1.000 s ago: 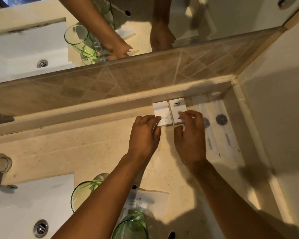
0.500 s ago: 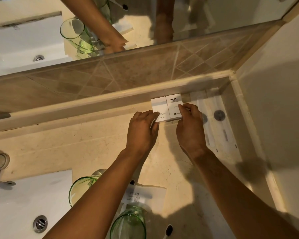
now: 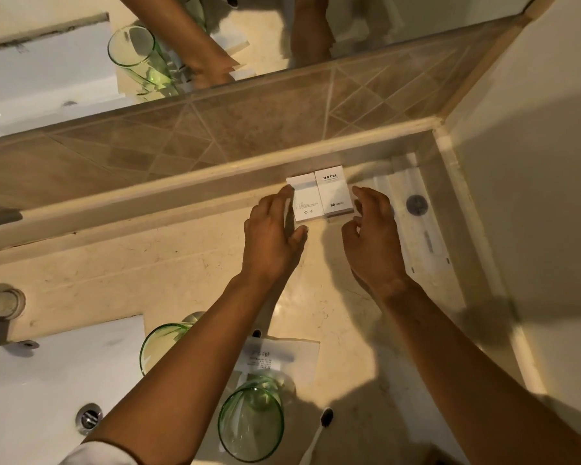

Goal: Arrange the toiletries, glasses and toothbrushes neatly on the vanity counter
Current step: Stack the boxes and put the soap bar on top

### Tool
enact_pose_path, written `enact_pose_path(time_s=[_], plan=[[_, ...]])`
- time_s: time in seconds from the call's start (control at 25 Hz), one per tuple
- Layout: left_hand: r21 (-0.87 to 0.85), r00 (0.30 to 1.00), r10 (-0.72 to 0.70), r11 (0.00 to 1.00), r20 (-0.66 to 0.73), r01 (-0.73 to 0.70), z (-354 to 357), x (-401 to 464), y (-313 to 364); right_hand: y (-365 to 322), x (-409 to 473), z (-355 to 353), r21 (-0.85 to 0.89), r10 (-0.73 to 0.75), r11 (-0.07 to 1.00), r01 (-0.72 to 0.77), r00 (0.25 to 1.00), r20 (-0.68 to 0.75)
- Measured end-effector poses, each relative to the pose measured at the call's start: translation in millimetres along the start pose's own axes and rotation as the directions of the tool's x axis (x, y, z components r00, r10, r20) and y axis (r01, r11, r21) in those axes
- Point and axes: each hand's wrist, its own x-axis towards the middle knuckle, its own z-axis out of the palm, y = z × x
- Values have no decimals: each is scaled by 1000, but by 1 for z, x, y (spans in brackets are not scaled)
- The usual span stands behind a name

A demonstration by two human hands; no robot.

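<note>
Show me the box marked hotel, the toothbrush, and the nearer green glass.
box marked hotel (image 3: 334, 193): head view, middle of its white top face.
toothbrush (image 3: 327, 416): head view, on its dark bristle head.
nearer green glass (image 3: 251, 426): head view, inside its round mouth.

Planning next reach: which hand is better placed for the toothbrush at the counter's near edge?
Right hand: open, holding nothing, and its forearm passes right beside the toothbrush. The left hand would cross the green glass.

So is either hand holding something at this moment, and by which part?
Nothing is gripped. The left hand touches the left edge of the left box with straight fingers; the right hand is just off the right box.
</note>
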Motion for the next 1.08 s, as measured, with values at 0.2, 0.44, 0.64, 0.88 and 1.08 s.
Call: enact_pose_path(time_s=[0.2,0.44,0.64,0.88,1.08], plan=[[43,989,136,989,61,-139,-13,-42,24,14,-57,-38,116,78,991,-72,996,-46],[26,932,250,964,263,-266,-6,-116,89,54,-174,-110,-29,142,989,-144,987,-77],[-4,797,233,961,557,-278,43,-195,110,83,-266,-147,-210,327,927,-311,944,47],[-32,741,92,995,665,-95,103,-272,92,91,-343,-145,-434,497,776,-457,867,-24],[-77,782,38,997,623,13,121,-297,85,101,-366,-137,-231,640,752,-617,768,34]])
